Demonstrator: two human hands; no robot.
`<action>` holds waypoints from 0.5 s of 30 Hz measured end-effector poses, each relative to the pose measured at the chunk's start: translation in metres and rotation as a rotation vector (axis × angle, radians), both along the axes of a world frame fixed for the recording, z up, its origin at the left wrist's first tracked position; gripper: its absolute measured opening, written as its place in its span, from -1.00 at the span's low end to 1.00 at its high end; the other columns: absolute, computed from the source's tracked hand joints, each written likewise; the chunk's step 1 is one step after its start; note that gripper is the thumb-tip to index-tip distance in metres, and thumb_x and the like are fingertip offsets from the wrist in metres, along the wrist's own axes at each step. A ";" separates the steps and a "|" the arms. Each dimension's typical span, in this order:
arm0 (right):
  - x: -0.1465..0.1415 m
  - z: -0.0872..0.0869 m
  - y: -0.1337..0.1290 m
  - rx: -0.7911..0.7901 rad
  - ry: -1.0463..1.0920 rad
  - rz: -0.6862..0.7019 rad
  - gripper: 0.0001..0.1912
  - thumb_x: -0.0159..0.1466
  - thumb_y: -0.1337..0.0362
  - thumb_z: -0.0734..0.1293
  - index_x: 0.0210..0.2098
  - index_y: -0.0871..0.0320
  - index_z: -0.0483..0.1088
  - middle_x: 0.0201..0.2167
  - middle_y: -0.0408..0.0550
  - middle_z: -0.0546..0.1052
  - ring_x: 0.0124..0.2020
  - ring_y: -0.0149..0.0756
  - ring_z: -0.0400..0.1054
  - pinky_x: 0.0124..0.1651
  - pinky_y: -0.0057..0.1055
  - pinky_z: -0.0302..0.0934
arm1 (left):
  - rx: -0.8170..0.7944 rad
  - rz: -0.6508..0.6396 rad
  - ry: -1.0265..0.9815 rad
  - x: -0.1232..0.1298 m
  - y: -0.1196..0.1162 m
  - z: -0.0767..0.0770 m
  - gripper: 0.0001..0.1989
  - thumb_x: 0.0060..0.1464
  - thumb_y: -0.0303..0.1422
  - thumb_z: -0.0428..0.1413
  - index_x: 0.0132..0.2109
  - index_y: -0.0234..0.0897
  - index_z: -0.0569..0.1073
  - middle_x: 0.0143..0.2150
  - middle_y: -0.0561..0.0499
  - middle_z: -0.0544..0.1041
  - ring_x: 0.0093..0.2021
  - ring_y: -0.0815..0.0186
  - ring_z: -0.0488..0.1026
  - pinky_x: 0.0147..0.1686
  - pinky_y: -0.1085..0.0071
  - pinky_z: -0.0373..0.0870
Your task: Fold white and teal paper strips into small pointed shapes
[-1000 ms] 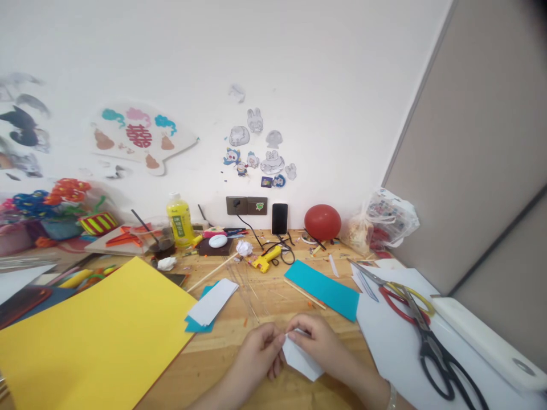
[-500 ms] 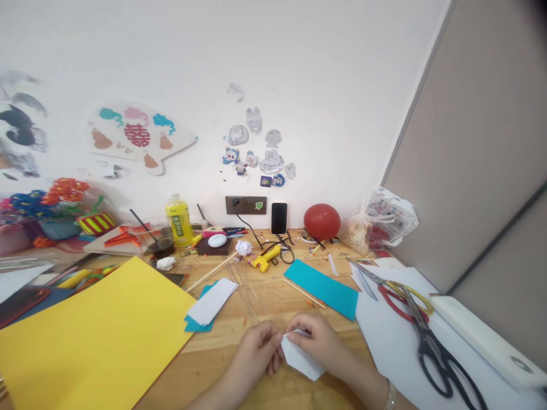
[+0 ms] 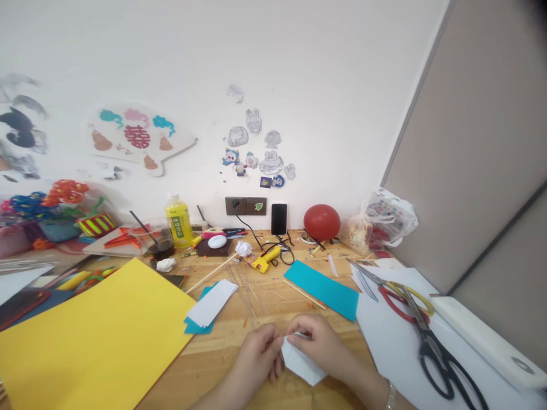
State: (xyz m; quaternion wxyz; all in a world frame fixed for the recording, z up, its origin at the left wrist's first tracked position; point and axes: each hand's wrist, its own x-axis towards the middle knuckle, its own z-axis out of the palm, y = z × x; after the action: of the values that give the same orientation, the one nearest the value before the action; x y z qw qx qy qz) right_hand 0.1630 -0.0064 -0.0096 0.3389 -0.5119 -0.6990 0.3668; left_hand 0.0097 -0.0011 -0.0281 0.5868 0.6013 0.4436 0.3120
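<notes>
Pinching white folded paper [image 3: 301,364], fingers [image 3: 294,332] at top edge.

There is bare wood on the table [image 3: 273,296] just past the hands, but the big yellow sheet [image 3: 98,336] blocks the left, the blue paper [image 3: 322,288] and scissors [image 3: 431,341] (lying on white paper) block the right, and thin sticks [image 3: 250,293] lie between
</notes>
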 end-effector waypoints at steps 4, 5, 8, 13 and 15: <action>0.000 0.000 0.000 -0.023 0.030 -0.036 -0.88 0.04 0.37 0.22 -0.50 0.19 0.40 -0.51 -0.13 0.47 -0.43 -0.33 0.32 -0.37 -0.47 0.16 | -0.052 0.002 -0.042 0.000 0.003 -0.003 -0.58 -0.13 0.04 -0.09 -0.53 -0.26 0.21 -0.72 0.14 0.32 -0.75 0.48 0.22 -0.73 0.54 0.14; 0.000 -0.001 0.001 -0.030 0.044 -0.037 -0.88 0.04 0.37 0.22 -0.49 0.19 0.40 -0.52 -0.13 0.47 -0.44 -0.33 0.32 -0.39 -0.48 0.16 | -0.049 0.007 -0.044 0.000 0.003 -0.004 -0.58 -0.12 0.04 -0.09 -0.53 -0.26 0.21 -0.72 0.15 0.31 -0.75 0.48 0.22 -0.73 0.54 0.13; -0.001 -0.004 0.002 -0.029 0.054 -0.036 -0.88 0.05 0.37 0.22 -0.49 0.20 0.39 -0.53 -0.14 0.45 -0.45 -0.35 0.31 -0.42 -0.50 0.15 | -0.003 0.015 -0.015 -0.001 0.004 -0.006 -0.60 -0.11 0.02 -0.07 -0.53 -0.25 0.19 -0.72 0.16 0.29 -0.76 0.49 0.18 -0.75 0.56 0.09; -0.002 -0.007 0.002 -0.032 0.034 -0.037 -0.89 0.04 0.36 0.23 -0.50 0.19 0.39 -0.55 -0.17 0.42 -0.47 -0.37 0.28 -0.44 -0.52 0.13 | 0.096 0.002 0.065 -0.002 0.002 -0.006 -0.63 -0.03 -0.04 -0.12 -0.56 -0.24 0.18 -0.72 0.16 0.26 -0.73 0.47 0.17 -0.72 0.55 0.05; -0.003 -0.007 0.002 -0.044 0.050 -0.034 -0.90 0.04 0.36 0.23 -0.50 0.19 0.39 -0.57 -0.19 0.41 -0.49 -0.39 0.28 -0.46 -0.53 0.13 | 0.124 0.000 0.099 -0.003 0.001 -0.004 -0.64 0.01 -0.07 -0.14 -0.56 -0.23 0.18 -0.72 0.16 0.26 -0.71 0.44 0.18 -0.70 0.53 0.06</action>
State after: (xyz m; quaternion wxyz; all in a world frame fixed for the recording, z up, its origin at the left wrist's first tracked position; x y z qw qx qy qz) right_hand 0.1603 -0.0045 -0.0167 0.3511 -0.5215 -0.6734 0.3890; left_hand 0.0070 -0.0002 -0.0317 0.5258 0.6510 0.4519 0.3090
